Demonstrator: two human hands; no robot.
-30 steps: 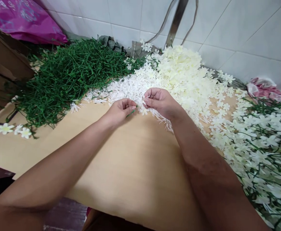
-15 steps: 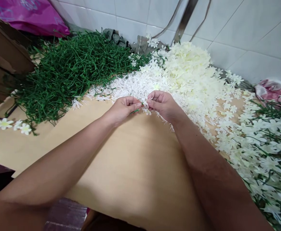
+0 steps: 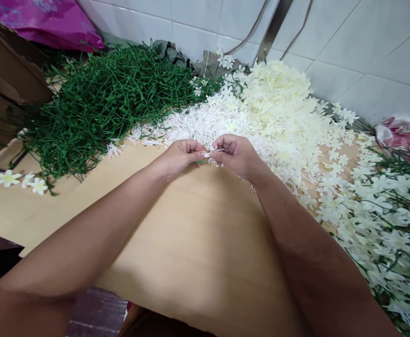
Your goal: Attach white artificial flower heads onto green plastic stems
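My left hand (image 3: 181, 157) is closed in a pinch on a short green stem (image 3: 199, 162). My right hand (image 3: 235, 153) is closed in a pinch on a small white flower piece (image 3: 212, 151) with thin white stamens. The two hands meet fingertip to fingertip over the tan board (image 3: 176, 224). Right behind them lies a heap of thin white stamen pieces (image 3: 190, 124).
A big pile of green stems (image 3: 99, 100) lies at the back left. Cream petals (image 3: 278, 103) are heaped at the back middle. Finished white flowers on stems (image 3: 383, 210) spread along the right. A few flowers (image 3: 18, 180) lie at the left edge. A white tiled wall (image 3: 348, 42) stands behind.
The hands have stayed together at the same spot; the white flower piece now shows between the fingertips. The camera has tipped slightly, shifting the piles in view.
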